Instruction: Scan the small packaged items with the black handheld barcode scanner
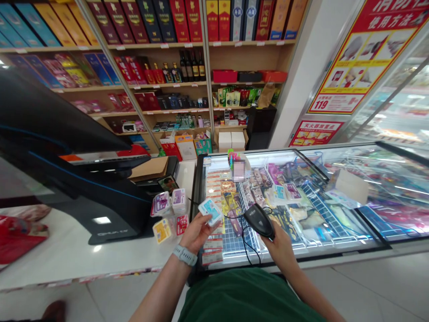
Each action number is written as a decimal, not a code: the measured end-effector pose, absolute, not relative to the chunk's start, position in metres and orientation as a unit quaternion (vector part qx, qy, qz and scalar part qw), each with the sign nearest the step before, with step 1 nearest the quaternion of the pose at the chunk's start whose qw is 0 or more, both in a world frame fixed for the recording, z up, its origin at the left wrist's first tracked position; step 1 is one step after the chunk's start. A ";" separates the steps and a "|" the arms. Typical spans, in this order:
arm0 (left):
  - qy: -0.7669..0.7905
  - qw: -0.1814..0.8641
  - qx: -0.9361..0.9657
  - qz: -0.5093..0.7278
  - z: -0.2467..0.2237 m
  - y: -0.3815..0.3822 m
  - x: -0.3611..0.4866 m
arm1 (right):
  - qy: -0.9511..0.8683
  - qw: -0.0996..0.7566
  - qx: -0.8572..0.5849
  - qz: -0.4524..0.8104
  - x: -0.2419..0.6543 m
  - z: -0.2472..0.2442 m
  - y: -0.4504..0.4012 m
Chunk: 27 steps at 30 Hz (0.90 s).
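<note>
Left hand (200, 229): pinching a small blue and white box (210, 212) by its near edge.
Right hand (277, 243): wrapped around a black scanner (258, 221).
Blue and white box: up in the air, over the left side of the freezer (199, 179).
Purple boxes (162, 203), yellow box (162, 230), red box (182, 224): close together on the white surface (114, 264), left of the freezer.
</note>
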<state>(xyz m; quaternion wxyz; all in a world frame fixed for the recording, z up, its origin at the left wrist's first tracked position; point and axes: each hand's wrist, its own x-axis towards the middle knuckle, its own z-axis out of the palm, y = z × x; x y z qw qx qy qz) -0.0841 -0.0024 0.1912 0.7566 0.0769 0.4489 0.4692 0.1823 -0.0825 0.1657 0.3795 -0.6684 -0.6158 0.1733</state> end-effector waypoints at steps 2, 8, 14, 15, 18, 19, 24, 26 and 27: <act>0.451 0.765 0.107 0.448 0.193 -0.003 -0.085 | -0.616 0.379 -0.668 0.173 0.181 0.165 -0.083; 0.467 0.734 0.211 0.446 0.194 0.003 -0.086 | -0.620 0.353 -0.678 0.178 0.179 0.161 -0.083; 0.506 0.667 0.266 0.478 0.181 0.011 -0.087 | -0.637 0.341 -0.669 0.177 0.175 0.163 -0.081; 0.508 0.660 0.274 0.480 0.179 0.013 -0.087 | -0.641 0.340 -0.664 0.180 0.174 0.164 -0.081; 0.507 0.653 0.298 0.477 0.177 0.018 -0.085 | -0.649 0.341 -0.655 0.184 0.172 0.167 -0.081; 0.504 0.652 0.309 0.475 0.177 0.021 -0.084 | -0.650 0.341 -0.654 0.183 0.171 0.168 -0.080; 0.483 0.610 0.407 0.478 0.173 0.035 -0.081 | -0.649 0.345 -0.654 0.176 0.170 0.172 -0.078; 0.484 0.580 0.449 0.478 0.171 0.042 -0.081 | -0.648 0.342 -0.657 0.177 0.170 0.173 -0.078; 0.484 0.566 0.468 0.476 0.170 0.045 -0.081 | -0.648 0.339 -0.658 0.178 0.169 0.174 -0.077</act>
